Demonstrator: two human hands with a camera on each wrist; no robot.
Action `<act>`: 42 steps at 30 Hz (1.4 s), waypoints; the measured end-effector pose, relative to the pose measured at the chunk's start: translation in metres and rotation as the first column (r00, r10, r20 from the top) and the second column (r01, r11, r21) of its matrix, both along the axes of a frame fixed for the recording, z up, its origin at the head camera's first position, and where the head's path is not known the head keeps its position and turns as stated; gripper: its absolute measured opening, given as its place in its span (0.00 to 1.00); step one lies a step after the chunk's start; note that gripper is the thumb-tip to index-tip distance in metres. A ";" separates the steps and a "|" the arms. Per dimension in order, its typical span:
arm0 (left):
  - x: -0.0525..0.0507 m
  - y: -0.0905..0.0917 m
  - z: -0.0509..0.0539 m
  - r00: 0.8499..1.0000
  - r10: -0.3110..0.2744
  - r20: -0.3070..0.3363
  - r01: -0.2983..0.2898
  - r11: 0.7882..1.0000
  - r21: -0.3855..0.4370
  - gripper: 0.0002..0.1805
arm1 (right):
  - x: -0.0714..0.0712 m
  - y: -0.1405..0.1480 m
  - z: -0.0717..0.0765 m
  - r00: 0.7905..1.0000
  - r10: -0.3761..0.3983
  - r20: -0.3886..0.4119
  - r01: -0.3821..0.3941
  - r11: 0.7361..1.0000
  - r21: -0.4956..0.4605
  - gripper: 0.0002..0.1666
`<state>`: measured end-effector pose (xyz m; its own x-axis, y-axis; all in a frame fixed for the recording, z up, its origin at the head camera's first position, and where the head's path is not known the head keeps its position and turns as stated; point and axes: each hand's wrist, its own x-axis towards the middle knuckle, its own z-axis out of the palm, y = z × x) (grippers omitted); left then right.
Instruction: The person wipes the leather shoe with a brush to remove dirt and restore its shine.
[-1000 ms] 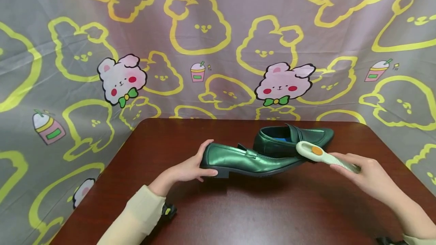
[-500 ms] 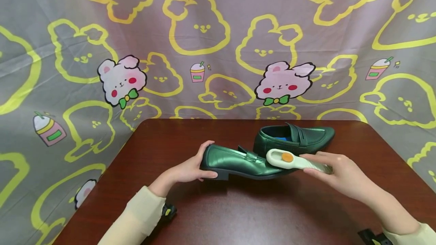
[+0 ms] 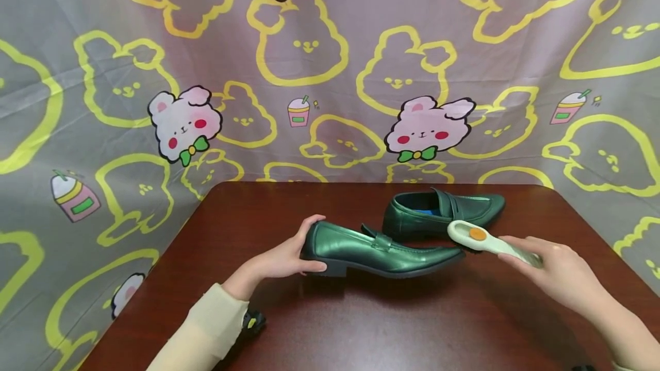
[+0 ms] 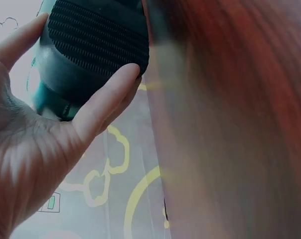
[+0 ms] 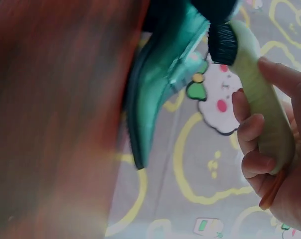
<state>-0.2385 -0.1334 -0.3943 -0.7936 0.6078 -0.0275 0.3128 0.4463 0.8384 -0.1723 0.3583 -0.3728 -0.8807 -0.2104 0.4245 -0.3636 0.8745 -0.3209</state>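
Note:
The left hand point(image 3: 286, 253) grips the heel end of a green metallic loafer point(image 3: 376, 251), which is held a little above the table with its toe pointing right. In the left wrist view, thumb and fingers clasp the ridged black heel point(image 4: 98, 42). A pale green brush point(image 3: 490, 240) with an orange oval on it is held by its handle in the right hand point(image 3: 562, 273), its head just beyond the shoe's toe. Dark bristles point(image 5: 223, 44) show in the right wrist view, apart from the shoe's surface.
A second green loafer point(image 3: 469, 208) with a blue patch inside stands behind the held one on the dark red-brown table point(image 3: 392, 325). Patterned cloth point(image 3: 330, 73) hangs behind and at the sides of the table.
The brush moved left over the front of the shoe, then back right to its toe end. The left hand keeps its hold, and the shoe's toe sits slightly lower than a second ago.

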 end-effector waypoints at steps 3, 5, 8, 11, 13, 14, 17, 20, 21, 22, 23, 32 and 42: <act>0.001 -0.002 -0.002 0.998 -0.009 -0.059 0.009 1.000 0.001 0.52 | 0.003 -0.008 0.003 0.998 0.021 -0.058 -0.022 1.000 -0.018 0.20; 0.001 -0.003 -0.004 0.995 -0.013 -0.096 0.014 1.000 0.008 0.52 | 0.005 -0.014 0.005 0.994 0.053 -0.093 -0.055 0.998 -0.025 0.20; 0.002 -0.006 -0.006 0.993 -0.012 -0.115 0.015 0.999 0.030 0.52 | 0.006 -0.024 0.008 0.989 0.096 -0.116 -0.100 0.994 -0.031 0.20; 0.003 -0.012 -0.008 0.994 0.003 -0.112 0.002 0.999 0.048 0.52 | 0.006 -0.032 0.009 0.984 0.121 -0.132 -0.127 0.991 -0.039 0.20; 0.003 -0.016 -0.009 0.993 0.013 -0.121 -0.007 0.999 0.053 0.52 | 0.005 -0.036 0.009 0.981 0.132 -0.145 -0.139 0.989 -0.043 0.20; 0.004 -0.018 -0.009 0.992 0.015 -0.125 -0.008 0.998 0.055 0.52 | 0.004 -0.038 0.008 0.980 0.135 -0.148 -0.143 0.989 -0.045 0.20; 0.005 -0.022 -0.008 0.993 -0.002 -0.121 0.010 0.998 0.065 0.50 | 0.002 -0.041 0.008 0.978 0.143 -0.153 -0.152 0.987 -0.049 0.21; 0.006 -0.024 -0.007 0.996 -0.031 -0.083 0.038 0.996 0.082 0.47 | 0.000 -0.044 0.009 0.976 0.153 -0.153 -0.162 0.986 -0.050 0.21; 0.006 -0.024 -0.007 0.997 -0.043 -0.069 0.049 0.995 0.088 0.45 | 0.000 -0.045 0.010 0.976 0.156 -0.154 -0.166 0.985 -0.050 0.21; 0.006 -0.025 -0.006 0.997 -0.051 -0.052 0.056 0.994 0.093 0.44 | 0.000 -0.046 0.011 0.975 0.159 -0.154 -0.168 0.985 -0.050 0.21; 0.006 -0.025 -0.006 0.997 -0.058 -0.043 0.062 0.993 0.097 0.43 | -0.001 -0.047 0.011 0.975 0.161 -0.153 -0.171 0.984 -0.052 0.21; 0.008 -0.031 -0.008 0.991 -0.060 -0.120 0.064 0.998 0.028 0.37 | -0.001 -0.051 0.015 0.976 0.165 -0.140 -0.174 0.983 -0.052 0.22; 0.008 -0.027 -0.010 0.967 -0.005 -0.256 0.002 1.000 -0.011 0.35 | -0.004 -0.053 0.018 0.969 0.179 -0.169 -0.188 0.982 -0.035 0.21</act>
<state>-0.2300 -0.1608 -0.4039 -0.7728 0.6113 0.1705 0.5183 0.4530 0.7253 -0.1763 0.3053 -0.3549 -0.7460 -0.3368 0.5745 -0.5679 0.7722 -0.2848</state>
